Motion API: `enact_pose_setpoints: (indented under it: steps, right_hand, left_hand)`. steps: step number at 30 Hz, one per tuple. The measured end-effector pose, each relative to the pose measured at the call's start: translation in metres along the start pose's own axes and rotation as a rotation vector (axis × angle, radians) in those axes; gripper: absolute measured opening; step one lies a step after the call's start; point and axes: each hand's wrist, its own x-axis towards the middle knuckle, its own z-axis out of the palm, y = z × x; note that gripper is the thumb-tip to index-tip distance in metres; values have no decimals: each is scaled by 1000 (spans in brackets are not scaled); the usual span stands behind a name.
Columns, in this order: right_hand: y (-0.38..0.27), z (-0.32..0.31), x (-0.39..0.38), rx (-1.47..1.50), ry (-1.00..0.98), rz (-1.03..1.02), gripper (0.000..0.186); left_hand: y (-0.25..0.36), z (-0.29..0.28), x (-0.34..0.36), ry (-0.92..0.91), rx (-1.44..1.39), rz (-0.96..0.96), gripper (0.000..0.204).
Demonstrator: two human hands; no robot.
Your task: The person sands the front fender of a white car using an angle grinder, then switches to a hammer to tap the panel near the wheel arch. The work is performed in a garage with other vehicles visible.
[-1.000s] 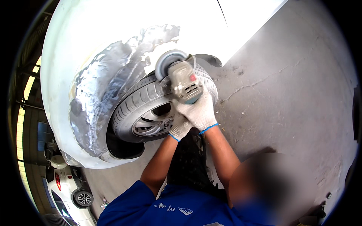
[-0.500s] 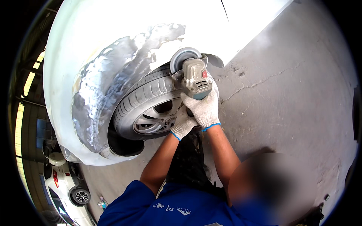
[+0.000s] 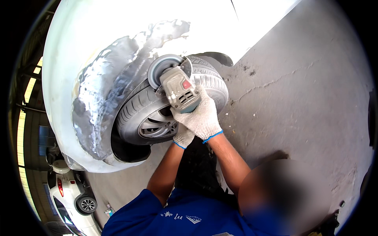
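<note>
My right hand (image 3: 202,116), in a white knit glove with blue cuff, grips the body of an angle grinder (image 3: 179,90). My left hand (image 3: 183,135), also gloved, is wrapped beneath it, mostly hidden by the right hand and tool. The grinder's grey disc (image 3: 160,67) is at the wheel-arch edge of a white car panel (image 3: 67,39), over the tyre (image 3: 132,120); whether it touches cannot be made out. A mottled grey and silver bare patch (image 3: 98,102) curves along the arch. The silver rim (image 3: 151,129) shows left of my hands.
Grey cracked concrete floor (image 3: 299,98) lies to the right. Another white car (image 3: 67,204) stands at lower left, near a small bottle (image 3: 109,210). My legs (image 3: 195,165) are below the wheel. A round area at lower right is blurred.
The grinder and both hands moved up and right half a second ago; now they have swung back left and slightly down, the disc tilted further left along the arch.
</note>
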Motion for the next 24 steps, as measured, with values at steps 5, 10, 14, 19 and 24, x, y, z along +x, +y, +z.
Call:
enact_pose_setpoints:
  steps: [5, 10, 14, 19, 24]
  right_hand:
    - [1, -16, 8, 363, 90, 127, 55]
    - [1, -14, 11, 313, 67, 42, 51]
    - [-5, -13, 5, -48, 104, -35, 52]
    - [2, -31, 15, 142, 184, 79, 53]
    - [3, -1, 5, -3, 58, -15, 56]
  left_hand:
    - [-5, 7, 12, -69, 22, 17, 95]
    - [15, 13, 16, -29, 4, -19, 91]
    - [21, 18, 20, -37, -63, -32, 92]
    - [28, 26, 21, -42, -81, -76, 90]
    - [23, 10, 21, -19, -117, -49, 87]
